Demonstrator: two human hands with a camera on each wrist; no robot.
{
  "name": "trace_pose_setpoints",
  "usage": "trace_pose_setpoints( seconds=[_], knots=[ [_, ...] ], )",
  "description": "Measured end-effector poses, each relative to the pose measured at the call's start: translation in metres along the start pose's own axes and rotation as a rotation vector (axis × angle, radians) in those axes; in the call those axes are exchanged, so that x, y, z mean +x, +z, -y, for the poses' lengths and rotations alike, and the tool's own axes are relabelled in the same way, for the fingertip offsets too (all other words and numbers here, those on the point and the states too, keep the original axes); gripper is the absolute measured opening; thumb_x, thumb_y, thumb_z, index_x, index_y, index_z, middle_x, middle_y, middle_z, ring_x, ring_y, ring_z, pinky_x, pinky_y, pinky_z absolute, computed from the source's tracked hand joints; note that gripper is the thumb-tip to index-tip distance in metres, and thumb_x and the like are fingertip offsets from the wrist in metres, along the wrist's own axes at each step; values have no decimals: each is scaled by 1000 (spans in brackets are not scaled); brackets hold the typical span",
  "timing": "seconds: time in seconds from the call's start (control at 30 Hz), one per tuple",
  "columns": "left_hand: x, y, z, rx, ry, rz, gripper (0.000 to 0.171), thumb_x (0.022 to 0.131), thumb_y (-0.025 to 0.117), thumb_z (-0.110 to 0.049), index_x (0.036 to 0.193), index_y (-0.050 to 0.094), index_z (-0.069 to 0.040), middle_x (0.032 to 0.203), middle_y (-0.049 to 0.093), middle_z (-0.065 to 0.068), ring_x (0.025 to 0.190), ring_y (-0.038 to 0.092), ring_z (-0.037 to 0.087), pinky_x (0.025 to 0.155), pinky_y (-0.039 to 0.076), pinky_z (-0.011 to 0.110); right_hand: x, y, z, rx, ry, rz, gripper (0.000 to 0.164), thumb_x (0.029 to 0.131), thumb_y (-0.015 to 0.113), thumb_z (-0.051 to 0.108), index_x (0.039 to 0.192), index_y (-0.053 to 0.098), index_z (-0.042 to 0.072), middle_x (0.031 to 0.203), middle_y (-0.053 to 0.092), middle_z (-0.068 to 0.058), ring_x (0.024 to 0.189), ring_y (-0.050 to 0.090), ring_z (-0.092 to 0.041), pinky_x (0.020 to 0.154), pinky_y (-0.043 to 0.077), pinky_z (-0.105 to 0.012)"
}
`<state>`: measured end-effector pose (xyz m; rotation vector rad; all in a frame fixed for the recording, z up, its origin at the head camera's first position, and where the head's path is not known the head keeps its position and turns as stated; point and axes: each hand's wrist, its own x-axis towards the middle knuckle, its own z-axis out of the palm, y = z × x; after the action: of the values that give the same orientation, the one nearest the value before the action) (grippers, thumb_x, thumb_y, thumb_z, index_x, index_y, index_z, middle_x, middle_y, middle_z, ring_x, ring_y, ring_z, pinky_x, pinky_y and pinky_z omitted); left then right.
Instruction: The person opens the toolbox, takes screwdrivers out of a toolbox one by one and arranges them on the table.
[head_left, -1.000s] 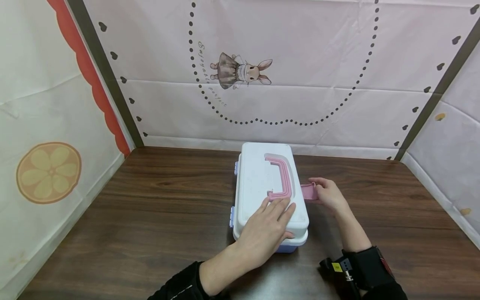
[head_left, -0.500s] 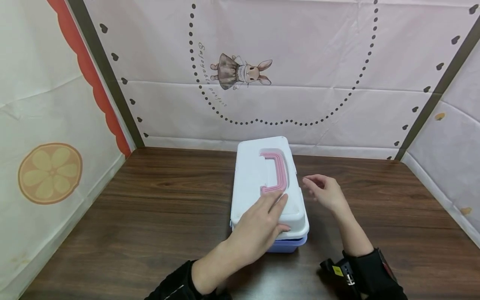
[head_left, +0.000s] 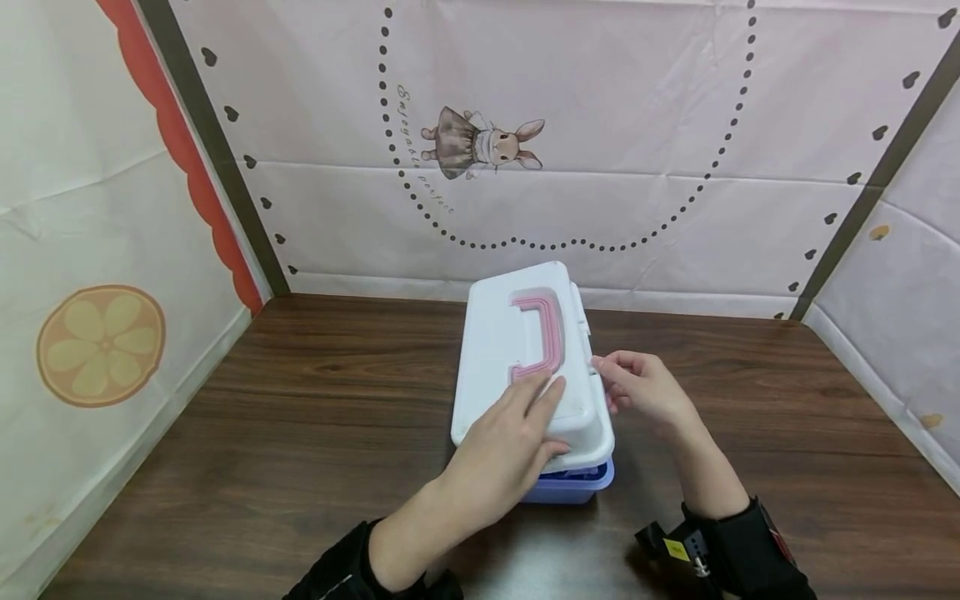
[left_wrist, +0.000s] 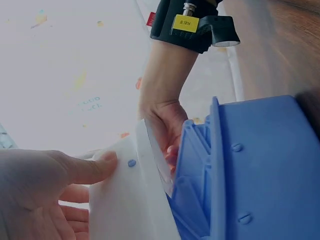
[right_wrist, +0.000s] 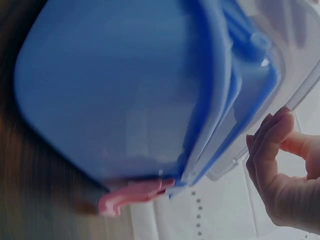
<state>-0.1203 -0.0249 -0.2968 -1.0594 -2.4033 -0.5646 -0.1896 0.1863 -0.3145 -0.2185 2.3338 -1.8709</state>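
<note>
White lid (head_left: 497,346), tilted, in the thumb-and-finger grip of the left hand (head_left: 501,440), right hand (head_left: 643,387) curled on its rim.

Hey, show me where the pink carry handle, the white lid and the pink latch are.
Pink carry handle (head_left: 552,333): head view, on its long grip bar.
White lid (head_left: 495,358): head view, on its flat top, beside the handle.
Pink latch (right_wrist: 135,194): right wrist view, around its middle.

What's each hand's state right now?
Left hand: holding the white lid.
Right hand: at the lid's edge; whether it's gripping cannot be told.
</note>
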Motion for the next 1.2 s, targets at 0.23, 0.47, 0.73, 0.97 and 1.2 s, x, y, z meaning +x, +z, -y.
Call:
trace_pose_setpoints(
  seconds=[0.23, 0.47, 0.73, 0.97, 1.2],
  knots=[
    [0, -9, -5, 87, 146, -103, 64, 75, 68, -34, 126, 45, -2, 131, 37, 16, 125, 30, 27, 100, 22, 45, -9, 5, 12, 383, -86, 135, 31, 89, 49, 5, 116, 46, -11, 95, 61, -6, 81, 59, -13, 71, 48, -26],
    [0, -5, -10, 290, 219, -123, 58, 78, 65, -36, 125, 49, -5, 135, 36, 14, 127, 26, 27, 101, 19, 45, -26, 13, 27, 356, -173, 181, 46, 90, 45, 3, 127, 27, -19, 120, 50, -13, 103, 53, -14, 83, 43, -26],
    [-1, 0, -6, 292, 184, -265, 42, 74, 69, -26, 108, 62, -3, 121, 50, 17, 119, 39, 29, 94, 34, 39, -31, 16, 31, 271, -291, 200, 42, 94, 39, 7, 126, 30, -19, 121, 48, -20, 103, 54, -20, 84, 43, -29],
    [-1, -3, -1, 264, 205, -466, 42, 63, 75, -23, 97, 64, 0, 108, 57, 18, 110, 49, 30, 86, 42, 39, -14, 16, 13, -401, -435, -316, 24, 88, 50, 1, 108, 56, -10, 100, 59, -21, 85, 59, -28, 70, 49, -34],
    [0, -7, -2, 211, 166, -554, 43, 59, 75, -18, 95, 63, 2, 105, 57, 20, 106, 51, 32, 84, 43, 40, 1, 17, -8, -739, -184, -272, 38, 82, 59, 6, 113, 50, -14, 100, 56, -29, 85, 59, -35, 70, 48, -41]
  ],
)
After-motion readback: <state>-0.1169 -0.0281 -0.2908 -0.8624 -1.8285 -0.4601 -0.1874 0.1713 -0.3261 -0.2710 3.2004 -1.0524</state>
